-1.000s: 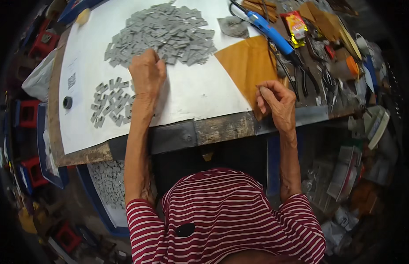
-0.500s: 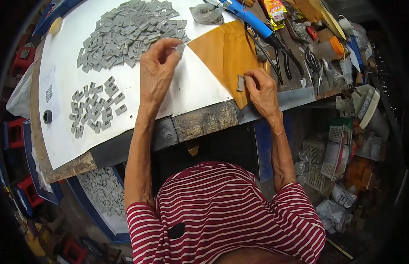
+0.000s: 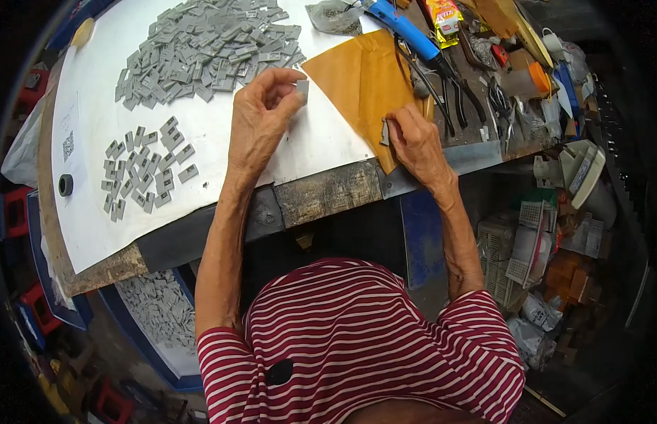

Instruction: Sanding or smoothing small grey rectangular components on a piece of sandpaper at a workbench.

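Observation:
My left hand [image 3: 265, 113] pinches a small grey rectangular piece [image 3: 302, 87] between thumb and fingers, above the white sheet [image 3: 300, 152]. Over the brown paper [image 3: 360, 74], my right hand [image 3: 417, 141] is closed on a short grey notched strip [image 3: 385, 132]; its exact kind is unclear and part is hidden by the fingers. A large heap of similar grey pieces [image 3: 208, 53] lies beyond my left hand. Several more grey pieces [image 3: 148, 169] are spread in a loose group to the left, with a dark slot or mark showing on many.
A plastic bag of small parts [image 3: 334, 18], a blue-handled tool [image 3: 406, 32] and pliers [image 3: 473, 102] lie at the back right. A black ring [image 3: 65, 185] rests at the left. Below the worn table edge [image 3: 328, 194] stands a blue tray [image 3: 141, 339] of grey pieces.
My left hand has shifted slightly right and down, with the small piece turned more face-on. In my right hand the notched strip has turned and looks narrower. The whole view has shifted a little.

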Tool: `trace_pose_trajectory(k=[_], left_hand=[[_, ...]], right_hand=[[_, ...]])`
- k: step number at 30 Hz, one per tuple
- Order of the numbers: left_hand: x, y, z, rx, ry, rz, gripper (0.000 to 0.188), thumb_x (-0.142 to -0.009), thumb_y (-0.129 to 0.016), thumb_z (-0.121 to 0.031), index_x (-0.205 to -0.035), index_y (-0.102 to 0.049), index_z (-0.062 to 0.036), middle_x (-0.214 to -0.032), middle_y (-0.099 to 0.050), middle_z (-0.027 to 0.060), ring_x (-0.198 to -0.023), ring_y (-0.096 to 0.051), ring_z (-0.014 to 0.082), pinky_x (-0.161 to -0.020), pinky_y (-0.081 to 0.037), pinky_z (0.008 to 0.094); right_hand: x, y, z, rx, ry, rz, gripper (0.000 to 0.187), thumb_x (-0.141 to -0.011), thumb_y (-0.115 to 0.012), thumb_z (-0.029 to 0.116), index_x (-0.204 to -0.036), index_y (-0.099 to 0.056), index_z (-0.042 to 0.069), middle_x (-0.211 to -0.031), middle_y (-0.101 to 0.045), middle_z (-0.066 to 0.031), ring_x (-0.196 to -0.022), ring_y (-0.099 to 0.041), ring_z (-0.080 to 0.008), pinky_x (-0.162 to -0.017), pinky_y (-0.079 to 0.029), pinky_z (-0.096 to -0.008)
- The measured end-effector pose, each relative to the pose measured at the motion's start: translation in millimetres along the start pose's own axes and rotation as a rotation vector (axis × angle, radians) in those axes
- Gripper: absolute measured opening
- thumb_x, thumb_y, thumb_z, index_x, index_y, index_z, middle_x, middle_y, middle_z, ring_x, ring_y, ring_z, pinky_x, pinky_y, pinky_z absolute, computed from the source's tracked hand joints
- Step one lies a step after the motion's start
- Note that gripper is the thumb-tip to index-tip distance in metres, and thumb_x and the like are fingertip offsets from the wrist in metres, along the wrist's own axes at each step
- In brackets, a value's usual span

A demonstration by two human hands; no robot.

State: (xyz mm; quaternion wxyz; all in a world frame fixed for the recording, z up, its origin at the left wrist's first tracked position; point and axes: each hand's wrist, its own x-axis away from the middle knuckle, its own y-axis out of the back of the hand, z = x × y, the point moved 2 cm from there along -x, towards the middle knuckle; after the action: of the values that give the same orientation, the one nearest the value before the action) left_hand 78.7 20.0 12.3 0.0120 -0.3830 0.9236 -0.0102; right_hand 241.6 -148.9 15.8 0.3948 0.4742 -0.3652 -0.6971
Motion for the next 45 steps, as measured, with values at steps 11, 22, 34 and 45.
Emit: trace_pose_trajectory(k=[11, 22, 34, 45], left_hand=[[1.4, -1.8, -0.8, 0.065, 0.052, 0.044, 0.024, -0.075, -0.06, -0.007, -0.099, -0.059, -0.0015, -0.078, -0.059, 0.0011, -0.069, -0.053, 0.006, -0.063, -0.042, 0.0186], [-0.3, -7.1, 6.0, 0.162, 0.074, 0.067, 0.019, -0.072, -0.062, -0.007, -0.088, -0.057, 0.0014, -0.062, -0.057, 0.0008, -0.054, -0.049, 0.0051, -0.052, -0.041, 0.018], [3.2, -13.1, 9.4, 0.264, 0.134, 0.214, 0.031, -0.076, -0.06, -0.006, -0.104, -0.056, 0.0046, -0.066, -0.062, 0.0072, -0.06, -0.059, 0.0101, -0.058, -0.048, 0.0209], [3.4, -12.1, 10.5, 0.293, 0.155, 0.223, 0.022, -0.078, -0.063, -0.007, -0.096, -0.055, 0.0033, -0.073, -0.064, 0.009, -0.061, -0.059, 0.0108, -0.059, -0.048, 0.0207]], right_hand=[[0.6, -5.5, -4.6, 0.09, 0.063, 0.003, 0.011, -0.073, -0.056, -0.004, -0.082, -0.05, -0.001, -0.072, -0.051, -0.014, -0.065, -0.055, -0.0321, -0.052, -0.044, -0.0372], [0.9, -1.6, -8.0, 0.023, 0.066, 0.044, 0.01, -0.076, -0.054, -0.001, -0.083, -0.047, -0.002, -0.075, -0.05, -0.0164, -0.066, -0.054, -0.0335, -0.056, -0.044, -0.0386], [-1.5, 4.7, -11.7, -0.622, -0.562, 0.072, 0.012, -0.083, -0.054, 0.008, -0.079, -0.053, -0.002, -0.064, -0.054, -0.0045, -0.055, -0.052, -0.0123, -0.047, -0.039, -0.0265], [-31.9, -4.8, 23.4, -1.476, -0.818, 0.19, 0.009, -0.084, -0.053, 0.007, -0.083, -0.052, -0.003, -0.068, -0.053, -0.0053, -0.051, -0.045, -0.0066, -0.042, -0.035, -0.0189]])
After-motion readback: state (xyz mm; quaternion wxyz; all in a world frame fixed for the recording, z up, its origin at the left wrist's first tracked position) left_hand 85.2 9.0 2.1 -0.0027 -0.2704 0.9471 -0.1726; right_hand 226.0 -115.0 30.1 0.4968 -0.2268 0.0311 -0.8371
